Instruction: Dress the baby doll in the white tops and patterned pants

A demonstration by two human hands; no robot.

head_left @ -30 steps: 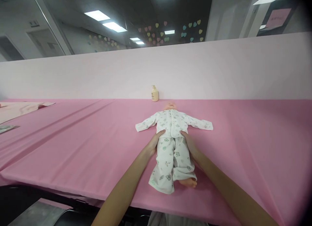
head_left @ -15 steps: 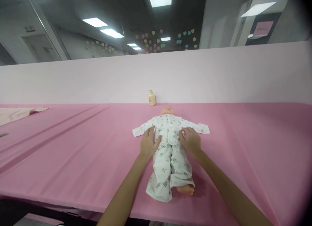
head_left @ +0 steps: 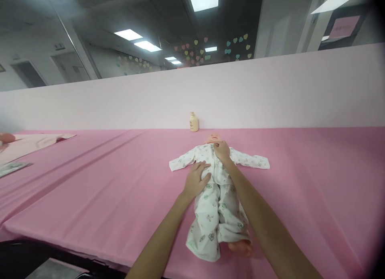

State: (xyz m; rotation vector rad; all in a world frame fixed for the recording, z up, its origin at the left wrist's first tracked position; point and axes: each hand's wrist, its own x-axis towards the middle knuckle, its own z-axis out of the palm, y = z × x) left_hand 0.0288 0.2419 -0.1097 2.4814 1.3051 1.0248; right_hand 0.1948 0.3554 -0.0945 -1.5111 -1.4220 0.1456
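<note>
A baby doll (head_left: 214,139) lies on its back, dressed in a white long-sleeved top (head_left: 204,152) and matching trousers (head_left: 207,218) with small green and brown prints. Its sleeves stretch out to both sides, and one bare foot (head_left: 242,247) shows at the right trouser hem. My left hand (head_left: 195,180) rests open on the left side of the top, fingers spread. At the neckline, just below the doll's chin, my right hand (head_left: 222,151) is closed, its fingers pinched at the top's collar; the fingertips are partly hidden.
A pink cover (head_left: 105,190) lies over the table. A cream pump bottle (head_left: 194,122) stands against the white wall (head_left: 135,102) behind the doll. At the far left lie a pale cloth (head_left: 36,144), part of a skin-coloured object (head_left: 6,138) and a flat patterned item (head_left: 13,167).
My right hand has moved from the top's right side up to the collar and closed there. My left hand has shifted slightly inward over the top. The view has turned a little left.
</note>
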